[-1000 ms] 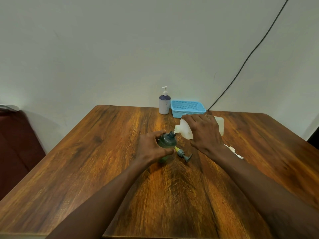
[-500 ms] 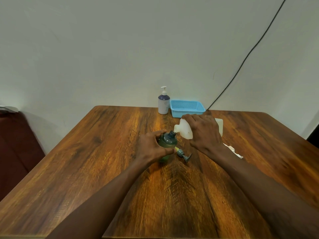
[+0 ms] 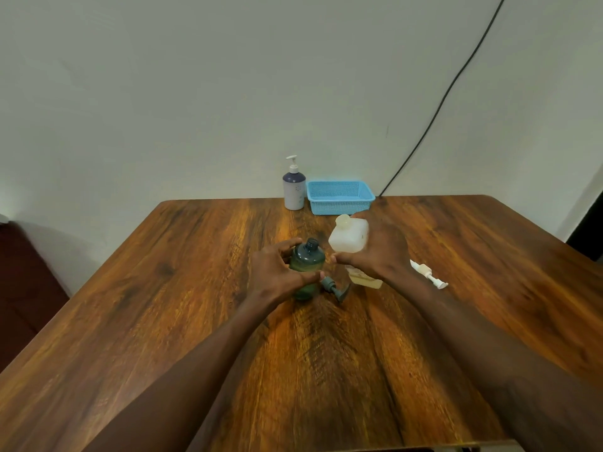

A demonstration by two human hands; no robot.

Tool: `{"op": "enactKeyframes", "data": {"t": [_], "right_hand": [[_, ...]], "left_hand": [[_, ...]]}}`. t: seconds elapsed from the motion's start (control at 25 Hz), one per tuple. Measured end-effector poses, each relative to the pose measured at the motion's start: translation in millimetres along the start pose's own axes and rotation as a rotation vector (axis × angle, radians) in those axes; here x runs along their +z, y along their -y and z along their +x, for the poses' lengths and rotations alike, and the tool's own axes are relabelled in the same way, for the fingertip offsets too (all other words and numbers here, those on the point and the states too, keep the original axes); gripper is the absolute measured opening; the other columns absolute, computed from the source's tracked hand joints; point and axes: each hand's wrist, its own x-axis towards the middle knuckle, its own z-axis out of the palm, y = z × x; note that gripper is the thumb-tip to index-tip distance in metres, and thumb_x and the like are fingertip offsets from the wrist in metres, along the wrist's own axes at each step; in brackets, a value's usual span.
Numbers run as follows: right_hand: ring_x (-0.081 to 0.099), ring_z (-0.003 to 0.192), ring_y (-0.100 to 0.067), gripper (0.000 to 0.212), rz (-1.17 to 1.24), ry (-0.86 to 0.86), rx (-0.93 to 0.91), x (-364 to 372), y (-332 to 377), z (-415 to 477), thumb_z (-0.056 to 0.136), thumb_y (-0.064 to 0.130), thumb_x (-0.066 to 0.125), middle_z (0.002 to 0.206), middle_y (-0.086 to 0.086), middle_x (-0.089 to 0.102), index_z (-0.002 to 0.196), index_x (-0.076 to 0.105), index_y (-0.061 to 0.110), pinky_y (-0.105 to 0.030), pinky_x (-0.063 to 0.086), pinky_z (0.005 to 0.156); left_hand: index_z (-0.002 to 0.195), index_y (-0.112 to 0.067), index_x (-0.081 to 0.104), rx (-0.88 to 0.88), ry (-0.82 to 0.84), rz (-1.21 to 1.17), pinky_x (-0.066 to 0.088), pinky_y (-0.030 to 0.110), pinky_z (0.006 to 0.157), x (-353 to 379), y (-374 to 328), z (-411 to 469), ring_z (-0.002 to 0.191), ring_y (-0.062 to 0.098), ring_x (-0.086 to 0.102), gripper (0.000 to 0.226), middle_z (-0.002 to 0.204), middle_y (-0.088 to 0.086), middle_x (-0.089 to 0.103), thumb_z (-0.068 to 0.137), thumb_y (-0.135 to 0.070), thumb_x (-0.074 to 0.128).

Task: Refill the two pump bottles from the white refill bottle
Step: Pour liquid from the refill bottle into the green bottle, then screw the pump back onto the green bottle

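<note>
At table centre, your left hand (image 3: 280, 272) grips the green pump bottle (image 3: 306, 265) to steady it, its neck uncapped; your right hand (image 3: 378, 252) holds the white refill bottle (image 3: 347, 238) upright, so nothing spills.

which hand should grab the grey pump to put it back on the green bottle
Left, probably. The right hand is full with the white refill bottle. The left hand only steadies the green bottle, and the grey pump lies beside it.

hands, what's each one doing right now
Left hand: closed around the dark green plastic pump bottle.
Right hand: holding the white plastic refill bottle.
</note>
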Motion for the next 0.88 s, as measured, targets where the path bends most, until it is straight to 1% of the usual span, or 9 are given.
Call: {"op": "enactKeyframes", "data": {"t": [0.12, 0.2, 0.4, 0.48, 0.56, 0.68, 0.76, 0.84, 0.88], "right_hand": [[0.060, 0.102, -0.017, 0.090, 0.070, 0.037, 0.069, 4.3, -13.1, 4.0, 0.052, 0.066, 0.089, 0.118, 0.000, 0.066, 0.125, 0.060, 0.023, -0.034, 0.052, 0.079], [0.058, 0.102, -0.016, 0.093, 0.098, 0.043, 0.114, 3.4, -19.1, 7.2, 0.052, 0.064, 0.091, 0.120, -0.002, 0.066, 0.127, 0.059, 0.020, -0.035, 0.053, 0.081], [0.053, 0.126, -0.026, 0.111, 0.154, 0.085, 0.142, 4.8, -26.7, 7.6, 0.052, 0.068, 0.089, 0.141, -0.004, 0.053, 0.143, 0.041, 0.025, -0.047, 0.050, 0.100], [0.046, 0.133, -0.027, 0.117, 0.138, -0.013, 0.045, 6.3, -20.0, 6.2, 0.055, 0.070, 0.086, 0.150, -0.005, 0.045, 0.149, 0.033, 0.025, -0.045, 0.045, 0.107], [0.045, 0.135, -0.027, 0.099, 0.102, -0.147, -0.159, 4.9, -7.7, 5.4, 0.068, 0.058, 0.085, 0.149, -0.009, 0.047, 0.147, 0.040, 0.019, -0.042, 0.042, 0.110], [0.052, 0.130, -0.027, 0.050, 0.046, -0.211, -0.519, 2.1, 14.2, 3.0, 0.082, 0.022, 0.080, 0.136, -0.010, 0.059, 0.128, 0.062, 0.012, -0.039, 0.043, 0.110], [0.062, 0.116, -0.023, 0.031, 0.017, -0.005, -0.666, 8.1, 19.7, 4.7, 0.079, 0.005, 0.077, 0.118, -0.005, 0.069, 0.108, 0.071, 0.015, -0.041, 0.054, 0.100], [0.063, 0.103, -0.015, 0.030, -0.111, 0.329, -0.600, 17.7, 21.3, 6.6, 0.078, 0.006, 0.078, 0.109, 0.003, 0.069, 0.102, 0.072, 0.024, -0.040, 0.058, 0.087], [0.062, 0.103, -0.014, 0.033, -0.204, 0.483, -0.546, 23.2, 20.5, 6.5, 0.079, 0.008, 0.078, 0.111, 0.005, 0.067, 0.105, 0.072, 0.028, -0.039, 0.058, 0.086]], "left_hand": [[0.133, -0.018, 0.066, 0.007, 0.003, -0.009, 0.048, 0.002, 0.082, 4.4, -1.7, 2.4, 0.105, 0.000, 0.063, 0.083, 0.126, -0.005, 0.070, 0.061, -0.044, 0.095], [0.133, -0.017, 0.065, 0.010, -0.002, -0.031, 0.052, 0.009, 0.086, 6.5, -2.0, 3.0, 0.108, 0.002, 0.065, 0.085, 0.126, -0.002, 0.071, 0.060, -0.046, 0.095], [0.131, -0.017, 0.067, -0.003, -0.025, -0.058, 0.057, 0.020, 0.090, 6.2, 3.5, 2.3, 0.107, 0.001, 0.067, 0.089, 0.123, -0.004, 0.072, 0.055, -0.056, 0.092], [0.132, -0.019, 0.066, -0.020, -0.022, -0.061, 0.058, 0.025, 0.092, 2.9, 7.9, 0.6, 0.108, 0.001, 0.067, 0.093, 0.124, -0.004, 0.072, 0.053, -0.062, 0.088], [0.134, -0.019, 0.064, -0.037, -0.023, -0.051, 0.058, 0.026, 0.093, -1.6, 11.0, -1.8, 0.110, 0.003, 0.066, 0.096, 0.126, -0.004, 0.071, 0.053, -0.063, 0.087], [0.134, -0.015, 0.064, -0.037, -0.039, -0.061, 0.058, 0.026, 0.093, -10.1, 12.0, -5.8, 0.110, 0.005, 0.067, 0.090, 0.128, -0.001, 0.070, 0.057, -0.050, 0.093], [0.134, -0.014, 0.064, -0.037, -0.058, -0.062, 0.058, 0.027, 0.093, -16.9, 14.9, -8.1, 0.110, 0.006, 0.067, 0.089, 0.128, 0.000, 0.070, 0.057, -0.049, 0.093], [0.134, -0.014, 0.064, -0.042, -0.063, -0.057, 0.058, 0.027, 0.093, -23.9, 20.4, -12.2, 0.112, 0.007, 0.067, 0.090, 0.129, 0.000, 0.070, 0.057, -0.050, 0.093], [0.134, -0.013, 0.063, -0.044, -0.065, -0.056, 0.058, 0.026, 0.093, -27.0, 23.7, -14.9, 0.113, 0.007, 0.066, 0.090, 0.129, 0.001, 0.069, 0.058, -0.049, 0.093]]}}
